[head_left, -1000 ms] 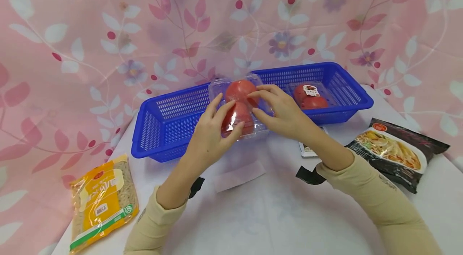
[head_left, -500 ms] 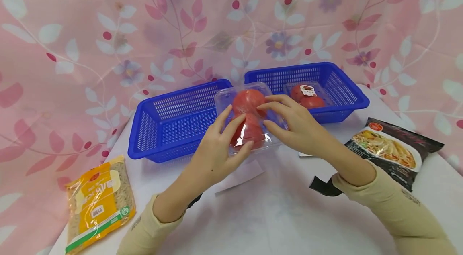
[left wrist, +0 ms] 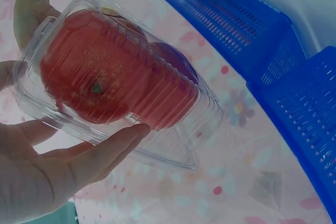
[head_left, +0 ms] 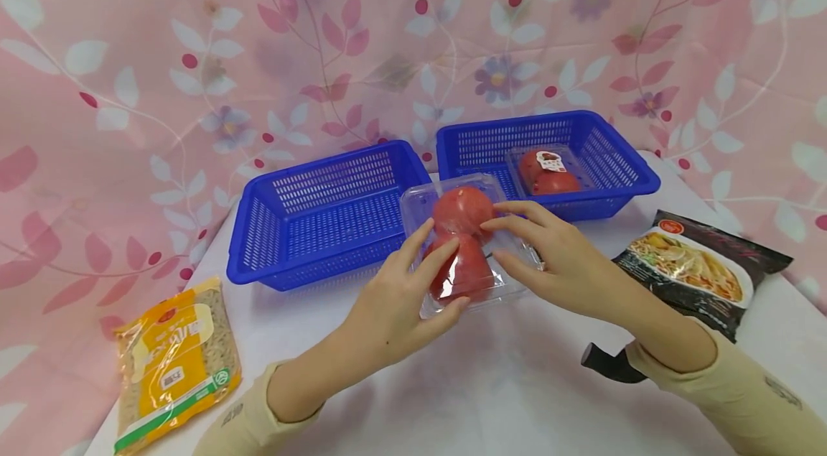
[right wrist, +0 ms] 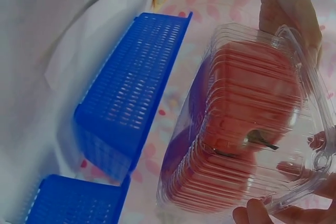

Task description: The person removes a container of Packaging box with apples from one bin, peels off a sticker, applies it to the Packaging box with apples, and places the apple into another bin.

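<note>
A clear plastic clamshell box [head_left: 517,284] with two red tomatoes [head_left: 463,212] inside is held in front of the baskets, tilted. My left hand [head_left: 394,305] grips its near left side, fingers over the top and thumb along the near edge. On the right side, my right hand [head_left: 555,258] holds it the same way, fingertips on the lid. Both wrist views show the ribbed side of the box [left wrist: 173,77] raised off the table, and the right wrist view shows a green stem on a tomato [right wrist: 247,98].
Behind the box stand two blue plastic baskets: the left basket [head_left: 329,273] and the right basket [head_left: 614,201], which contains another labelled tomato box [head_left: 552,172]. A yellow bag [head_left: 177,363] lies at the left, a black noodle packet [head_left: 704,269] at the right.
Both hands have brought the tomato box toward me and somewhat to the right, away from the baskets. The left basket's front corner, earlier behind the box, now shows more fully.
</note>
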### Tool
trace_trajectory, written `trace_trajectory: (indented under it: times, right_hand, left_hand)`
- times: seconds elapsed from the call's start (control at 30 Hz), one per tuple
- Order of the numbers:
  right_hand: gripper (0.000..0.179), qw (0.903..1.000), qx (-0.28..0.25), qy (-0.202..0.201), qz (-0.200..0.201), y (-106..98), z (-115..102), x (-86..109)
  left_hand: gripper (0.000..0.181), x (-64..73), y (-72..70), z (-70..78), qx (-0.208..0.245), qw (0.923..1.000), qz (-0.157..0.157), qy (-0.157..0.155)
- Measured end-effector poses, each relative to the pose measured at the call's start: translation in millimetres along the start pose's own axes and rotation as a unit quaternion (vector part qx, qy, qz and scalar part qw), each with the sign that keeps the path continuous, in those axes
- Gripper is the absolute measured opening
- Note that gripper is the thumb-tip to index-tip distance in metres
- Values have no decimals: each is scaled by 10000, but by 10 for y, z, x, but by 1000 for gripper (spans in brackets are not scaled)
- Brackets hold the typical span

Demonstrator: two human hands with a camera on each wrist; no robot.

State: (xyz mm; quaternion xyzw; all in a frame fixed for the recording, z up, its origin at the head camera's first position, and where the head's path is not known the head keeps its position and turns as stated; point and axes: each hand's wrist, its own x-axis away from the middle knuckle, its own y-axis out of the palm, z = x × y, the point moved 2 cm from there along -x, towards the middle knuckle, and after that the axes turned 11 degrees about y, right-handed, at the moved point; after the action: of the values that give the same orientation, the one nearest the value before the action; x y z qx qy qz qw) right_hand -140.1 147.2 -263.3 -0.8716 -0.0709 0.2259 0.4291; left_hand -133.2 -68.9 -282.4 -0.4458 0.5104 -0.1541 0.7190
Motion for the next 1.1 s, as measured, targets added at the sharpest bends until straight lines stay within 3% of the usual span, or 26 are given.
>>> trace_trajectory:
  times: [0.33, 0.6, 0.73, 0.9, 1.1]
  right_hand:
    - [33, 9992, -41, 205, -333, 61, 81, 207]
    - [33, 9963, -10, 504, -693, 127, 136, 323]
    - [33, 9960, 35, 443, -775, 172, 171, 385]
    - [33, 9972, 136, 260, -695, 208, 194, 446]
    - [35, 9952, 114, 428, -867, 229, 220, 489]
  left_hand:
    - [62, 100, 115, 105, 63, 9993, -300, 222]
    - [65, 182, 216, 154, 133, 9948, -1011, 48]
    - [67, 229, 271, 165, 277, 9910, -1310, -20]
    - [68, 282, 318, 180, 391, 9902, -1343, 54]
    - [67, 325, 359, 200, 392, 9903, -1323, 162]
